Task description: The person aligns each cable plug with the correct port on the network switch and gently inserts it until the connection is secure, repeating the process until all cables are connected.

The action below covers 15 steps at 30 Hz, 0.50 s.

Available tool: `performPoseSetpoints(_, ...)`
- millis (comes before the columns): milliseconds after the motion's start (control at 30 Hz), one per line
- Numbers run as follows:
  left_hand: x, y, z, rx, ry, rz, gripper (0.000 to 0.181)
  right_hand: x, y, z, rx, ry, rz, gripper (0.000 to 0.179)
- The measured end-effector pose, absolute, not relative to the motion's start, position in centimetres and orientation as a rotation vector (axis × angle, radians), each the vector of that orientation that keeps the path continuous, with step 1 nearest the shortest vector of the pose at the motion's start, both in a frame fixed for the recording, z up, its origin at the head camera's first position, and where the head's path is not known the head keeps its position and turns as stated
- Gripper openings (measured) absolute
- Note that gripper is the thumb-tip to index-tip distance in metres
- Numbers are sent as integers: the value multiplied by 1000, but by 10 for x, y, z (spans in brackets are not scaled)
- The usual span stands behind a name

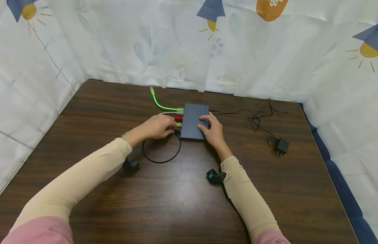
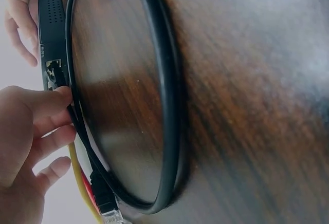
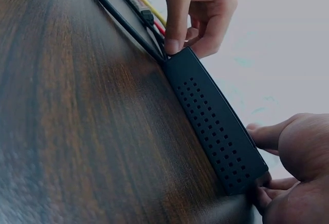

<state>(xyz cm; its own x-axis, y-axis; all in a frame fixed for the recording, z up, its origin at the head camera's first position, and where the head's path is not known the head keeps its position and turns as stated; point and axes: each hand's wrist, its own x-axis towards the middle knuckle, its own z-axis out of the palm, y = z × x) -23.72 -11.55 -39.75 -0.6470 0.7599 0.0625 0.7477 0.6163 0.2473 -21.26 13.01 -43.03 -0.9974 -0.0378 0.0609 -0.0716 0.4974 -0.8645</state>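
Observation:
A dark flat network switch [image 1: 193, 122] lies on the table. My left hand [image 1: 158, 127] is at its left side, pinching the black network cable [image 2: 169, 90] by its plug end, right at a port of the switch. Whether that plug is fully in the port cannot be seen. My right hand [image 1: 214, 132] grips the switch's right edge, thumb on top, as the right wrist view shows on the vented case [image 3: 211, 126]. Green [image 1: 158, 104], white, red [image 1: 178, 118] and yellow cables run from the same side. The black cable's other end has a clear plug [image 2: 113, 216].
A thin black power cord [image 1: 256, 118] leads from the switch's right side, tangled, to a power adapter [image 1: 281, 146] on the right of the brown wooden table [image 1: 183, 210]. A patterned white curtain [image 1: 176, 44] hangs behind the table.

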Motion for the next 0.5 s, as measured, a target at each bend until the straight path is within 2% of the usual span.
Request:
performPoseSetpoints(300, -236, -115, -393, 1228, 2751, 378, 2, -211, 134, -431, 103, -2674, 1593, 36)
performPoseSetpoints(500, -235, -118, -386, 1162, 2775, 408, 10, -209, 138, -429, 94, -2625, 1590, 47)
